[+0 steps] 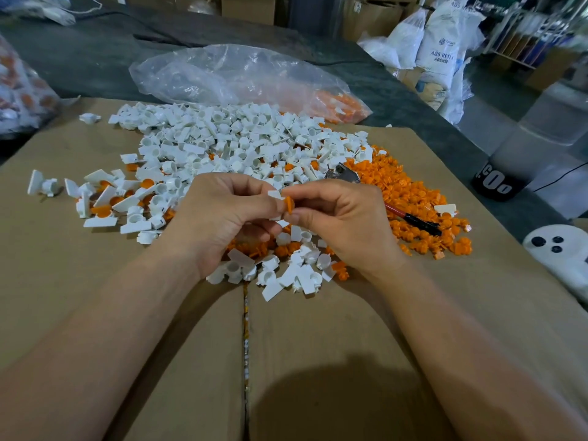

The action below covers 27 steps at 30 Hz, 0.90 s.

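My left hand (219,218) holds a small white plastic part (275,195) between thumb and fingers above the cardboard. My right hand (342,221) pinches a small orange plug (289,205) right against that white part. The two hands meet at the middle of the view. Behind them spreads a big heap of white parts (229,138). A heap of orange plugs (410,195) lies to the right. Assembled white-and-orange pieces (105,203) lie at the left.
All of it rests on a closed cardboard box (95,281) with a seam down the middle. A clear plastic bag (235,74) lies behind the heaps. Pliers with a red-black handle (410,218) lie on the orange plugs. A white device (560,249) sits at the right edge.
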Motion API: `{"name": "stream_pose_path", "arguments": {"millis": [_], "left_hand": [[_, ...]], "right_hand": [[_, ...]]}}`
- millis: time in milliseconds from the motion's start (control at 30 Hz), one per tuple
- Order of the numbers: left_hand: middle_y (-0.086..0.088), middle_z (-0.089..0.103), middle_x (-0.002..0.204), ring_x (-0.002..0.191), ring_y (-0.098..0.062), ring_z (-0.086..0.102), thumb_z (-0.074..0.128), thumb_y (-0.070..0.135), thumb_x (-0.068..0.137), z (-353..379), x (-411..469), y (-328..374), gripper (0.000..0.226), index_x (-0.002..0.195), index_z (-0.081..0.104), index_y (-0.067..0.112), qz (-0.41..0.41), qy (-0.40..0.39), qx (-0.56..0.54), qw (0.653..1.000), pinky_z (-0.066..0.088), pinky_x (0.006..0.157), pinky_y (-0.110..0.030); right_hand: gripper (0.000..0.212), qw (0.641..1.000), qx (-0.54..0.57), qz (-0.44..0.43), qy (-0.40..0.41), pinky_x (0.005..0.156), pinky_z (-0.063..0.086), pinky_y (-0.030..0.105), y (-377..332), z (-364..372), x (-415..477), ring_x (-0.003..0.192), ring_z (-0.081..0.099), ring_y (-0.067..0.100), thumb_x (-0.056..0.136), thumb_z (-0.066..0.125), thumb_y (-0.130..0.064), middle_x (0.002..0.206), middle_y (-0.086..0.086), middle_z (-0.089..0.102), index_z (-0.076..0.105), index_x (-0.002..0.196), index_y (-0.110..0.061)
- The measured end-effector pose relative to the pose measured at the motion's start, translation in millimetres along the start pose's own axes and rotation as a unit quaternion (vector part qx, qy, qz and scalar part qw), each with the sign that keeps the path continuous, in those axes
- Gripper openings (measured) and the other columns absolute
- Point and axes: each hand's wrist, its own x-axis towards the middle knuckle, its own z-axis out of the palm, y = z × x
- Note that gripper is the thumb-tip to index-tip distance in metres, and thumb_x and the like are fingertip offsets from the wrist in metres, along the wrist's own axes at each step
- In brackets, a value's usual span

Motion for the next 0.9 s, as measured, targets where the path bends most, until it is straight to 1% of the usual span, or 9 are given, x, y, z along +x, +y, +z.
{"name": "stream_pose_path", "arguments": {"millis": [67, 133, 167, 233, 300, 400, 500, 733, 900], "left_hand": [[-0.005, 0.065, 0.054, 0.044, -0.013, 0.061, 0.077, 0.012, 0.049, 0.3, -0.7, 0.6, 0.009, 0.054, 0.07, 0.015, 0.011, -0.001, -0.007, 1.0, 0.046, 0.042, -0.017], [-0.005, 0.065, 0.054, 0.044, -0.013, 0.062, 0.076, 0.018, 0.044, 0.2, -1.5, 1.3, 0.011, 0.053, 0.07, 0.015, 0.012, 0.0, -0.008, 1.0, 0.046, 0.042, -0.016], [-0.005, 0.065, 0.055, 0.044, -0.013, 0.061, 0.077, 0.013, 0.049, 0.1, -1.0, 1.4, 0.008, 0.053, 0.07, 0.015, 0.01, 0.001, -0.007, 1.0, 0.046, 0.042, -0.016], [-0.005, 0.065, 0.055, 0.044, -0.013, 0.061, 0.073, 0.001, 0.064, -1.3, 0.0, 1.0, 0.017, 0.054, 0.068, 0.014, 0.008, 0.006, -0.006, 1.0, 0.046, 0.042, -0.016], [-0.004, 0.064, 0.054, 0.045, -0.013, 0.061, 0.07, -0.003, 0.07, -1.1, 0.0, 1.4, 0.018, 0.059, 0.067, 0.012, 0.011, 0.01, -0.007, 1.0, 0.045, 0.042, -0.016], [-0.004, 0.064, 0.054, 0.045, -0.013, 0.061, 0.069, -0.002, 0.071, -0.6, -0.7, 1.1, 0.011, 0.066, 0.066, 0.007, 0.013, 0.008, 0.002, 1.0, 0.046, 0.042, -0.016], [-0.005, 0.065, 0.055, 0.045, -0.012, 0.061, 0.07, -0.002, 0.071, 0.6, -1.3, 0.3, 0.009, 0.069, 0.066, 0.006, 0.015, 0.005, 0.009, 1.0, 0.047, 0.043, -0.017], [-0.006, 0.066, 0.055, 0.046, -0.012, 0.062, 0.07, -0.001, 0.071, 3.0, -2.3, -0.3, 0.009, 0.069, 0.066, 0.006, 0.021, 0.007, 0.011, 1.0, 0.047, 0.043, -0.017], [-0.007, 0.066, 0.055, 0.045, -0.013, 0.061, 0.07, -0.002, 0.071, 2.9, -2.8, 0.3, 0.01, 0.068, 0.066, 0.006, 0.022, 0.009, 0.011, 1.0, 0.047, 0.043, -0.017]], "right_hand": [[0.044, 0.999, 0.018, 0.029, -0.004, 0.078, 0.053, 0.017, -1.6, 0.8, 0.6, 0.082, 0.065, -0.002, 0.074, 0.069, 0.006, 0.086, -0.009, 0.066, 0.058, 0.109, -0.018], [0.044, 0.999, 0.026, 0.045, -0.003, 0.078, 0.053, 0.017, -3.1, 1.0, 0.8, 0.081, 0.064, -0.002, 0.073, 0.069, 0.005, 0.086, -0.012, 0.064, 0.058, 0.105, -0.022], [0.041, 0.998, 0.035, 0.051, -0.004, 0.079, 0.053, 0.019, -4.2, 0.6, 0.9, 0.081, 0.065, 0.0, 0.073, 0.069, 0.005, 0.087, -0.011, 0.064, 0.059, 0.101, -0.023], [0.033, 0.996, 0.057, 0.069, -0.013, 0.081, 0.054, 0.025, -6.4, -0.7, 1.7, 0.084, 0.066, 0.006, 0.077, 0.067, 0.004, 0.089, -0.008, 0.065, 0.062, 0.095, -0.024], [0.025, 0.991, 0.084, 0.098, -0.021, 0.079, 0.055, 0.027, -7.2, -1.8, 2.9, 0.081, 0.066, 0.009, 0.081, 0.063, 0.0, 0.088, -0.004, 0.066, 0.063, 0.093, -0.022], [0.013, 0.982, 0.115, 0.145, -0.041, 0.067, 0.055, 0.022, -7.5, -2.0, 4.4, 0.07, 0.067, 0.012, 0.084, 0.059, -0.005, 0.078, 0.004, 0.068, 0.064, 0.089, -0.016], [0.011, 0.974, 0.148, 0.162, -0.047, 0.059, 0.053, 0.018, -7.4, -2.4, 4.6, 0.062, 0.067, 0.01, 0.084, 0.057, -0.002, 0.07, 0.006, 0.067, 0.064, 0.086, -0.011], [0.014, 0.967, 0.181, 0.17, -0.05, 0.055, 0.052, 0.016, -7.3, -5.1, 5.0, 0.057, 0.065, 0.007, 0.082, 0.056, 0.005, 0.058, -0.003, 0.066, 0.063, 0.084, -0.008], [0.013, 0.971, 0.17, 0.164, -0.045, 0.056, 0.053, 0.017, -8.1, -3.7, 4.6, 0.059, 0.066, 0.008, 0.082, 0.057, 0.003, 0.064, 0.002, 0.067, 0.063, 0.085, -0.008]]}}
